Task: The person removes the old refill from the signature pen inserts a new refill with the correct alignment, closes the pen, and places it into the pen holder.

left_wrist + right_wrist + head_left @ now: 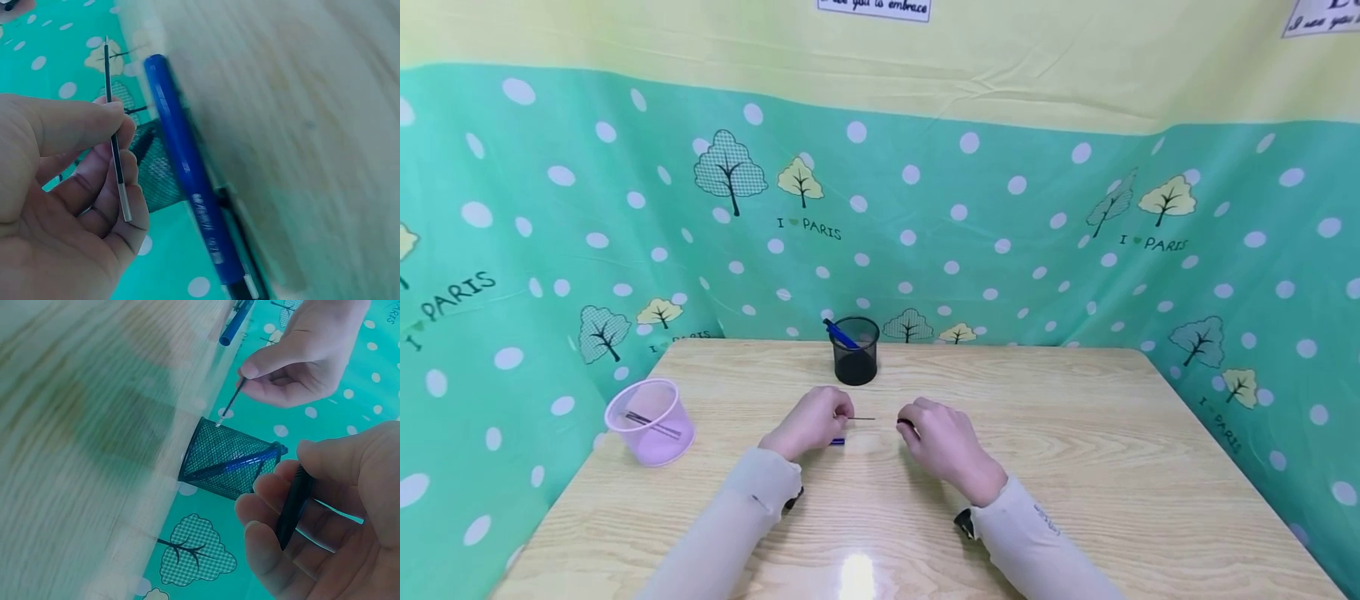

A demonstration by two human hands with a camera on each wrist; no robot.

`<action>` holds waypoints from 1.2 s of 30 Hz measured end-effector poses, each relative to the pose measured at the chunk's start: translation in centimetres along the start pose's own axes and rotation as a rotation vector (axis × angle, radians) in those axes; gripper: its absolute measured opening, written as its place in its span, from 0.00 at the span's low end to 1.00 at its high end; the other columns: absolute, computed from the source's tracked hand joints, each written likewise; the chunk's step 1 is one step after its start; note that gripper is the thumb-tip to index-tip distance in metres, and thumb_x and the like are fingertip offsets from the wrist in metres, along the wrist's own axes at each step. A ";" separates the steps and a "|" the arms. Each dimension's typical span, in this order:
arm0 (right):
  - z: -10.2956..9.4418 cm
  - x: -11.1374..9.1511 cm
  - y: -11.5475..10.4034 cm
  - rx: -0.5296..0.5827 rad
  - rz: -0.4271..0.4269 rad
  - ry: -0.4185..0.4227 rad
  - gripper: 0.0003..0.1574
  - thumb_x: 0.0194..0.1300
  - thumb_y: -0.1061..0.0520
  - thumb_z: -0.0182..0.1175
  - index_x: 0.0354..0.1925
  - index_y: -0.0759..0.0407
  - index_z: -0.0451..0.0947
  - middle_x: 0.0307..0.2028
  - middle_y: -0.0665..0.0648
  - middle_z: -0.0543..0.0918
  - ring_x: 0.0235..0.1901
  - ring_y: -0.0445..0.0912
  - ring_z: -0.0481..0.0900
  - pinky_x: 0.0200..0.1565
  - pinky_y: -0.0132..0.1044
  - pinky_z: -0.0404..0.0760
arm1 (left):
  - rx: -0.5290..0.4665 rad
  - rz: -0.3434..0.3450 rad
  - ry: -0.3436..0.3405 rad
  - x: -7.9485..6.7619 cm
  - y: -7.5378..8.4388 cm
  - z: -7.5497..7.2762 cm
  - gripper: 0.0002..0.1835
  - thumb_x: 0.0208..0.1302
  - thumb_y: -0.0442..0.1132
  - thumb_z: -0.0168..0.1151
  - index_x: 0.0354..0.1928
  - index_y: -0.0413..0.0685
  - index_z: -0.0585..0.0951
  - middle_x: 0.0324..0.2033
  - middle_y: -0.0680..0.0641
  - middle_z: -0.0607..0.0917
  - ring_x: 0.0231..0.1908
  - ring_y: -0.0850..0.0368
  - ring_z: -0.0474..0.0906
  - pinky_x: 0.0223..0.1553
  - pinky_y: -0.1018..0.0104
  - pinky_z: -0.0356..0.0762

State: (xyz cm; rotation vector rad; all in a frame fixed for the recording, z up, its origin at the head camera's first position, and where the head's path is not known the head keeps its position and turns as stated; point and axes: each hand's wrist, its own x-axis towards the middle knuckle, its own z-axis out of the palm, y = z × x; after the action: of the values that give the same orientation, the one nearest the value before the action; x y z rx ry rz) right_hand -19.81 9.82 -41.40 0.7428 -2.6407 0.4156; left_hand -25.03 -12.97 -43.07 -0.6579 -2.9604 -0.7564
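Observation:
My left hand [815,421] pinches a thin dark pen refill [115,147] between thumb and forefinger; its metal tip points away from the palm. To its right in the head view, my right hand [946,442] holds a black pen piece [295,509], which looks like a ribbed tapered grip section, with the thumb against one end. The refill's end and the black piece are apart. A blue pen barrel [187,169] with a black clip lies on the table beside my left hand, mostly hidden behind it in the head view.
Behind the hands stands a black mesh pen holder [855,368] with a blue pen [842,335] leaning in it. A light purple cup [658,446] holding thin dark items sits at the table's left edge. A dotted green curtain [925,217] hangs around the wooden table [1075,467].

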 end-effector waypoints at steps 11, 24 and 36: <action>0.0 -0.1 0.0 0.000 -0.001 0.004 0.03 0.64 0.54 0.62 0.34 0.47 0.82 0.27 0.43 0.76 0.25 0.37 0.73 0.26 0.34 0.73 | 0.036 0.006 -0.035 0.6 -0.7 0.3 0.09 0.54 0.26 0.62 0.28 0.49 0.83 0.28 0.53 0.80 0.32 0.59 0.73 0.38 0.61 0.74; 0.0 0.0 -0.1 0.002 -0.008 0.006 0.02 0.63 0.54 0.62 0.33 0.48 0.82 0.27 0.43 0.76 0.24 0.36 0.73 0.26 0.34 0.73 | 0.069 -0.042 -0.094 0.9 -0.5 0.1 0.11 0.50 0.24 0.59 0.25 0.49 0.82 0.27 0.53 0.79 0.31 0.57 0.72 0.37 0.60 0.74; 0.1 0.0 0.0 -0.003 -0.019 0.009 0.02 0.63 0.54 0.62 0.33 0.48 0.82 0.27 0.43 0.76 0.24 0.36 0.73 0.25 0.34 0.73 | 0.064 -0.121 -0.123 1.0 -0.5 0.2 0.12 0.51 0.23 0.59 0.24 0.51 0.82 0.27 0.53 0.79 0.29 0.56 0.72 0.35 0.61 0.73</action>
State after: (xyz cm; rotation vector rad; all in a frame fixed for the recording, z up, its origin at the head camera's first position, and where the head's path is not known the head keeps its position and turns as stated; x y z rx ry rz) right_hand -19.77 9.77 -41.51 0.7627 -2.6233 0.4089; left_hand -26.11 -12.90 -43.38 -0.5445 -3.1461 -0.6473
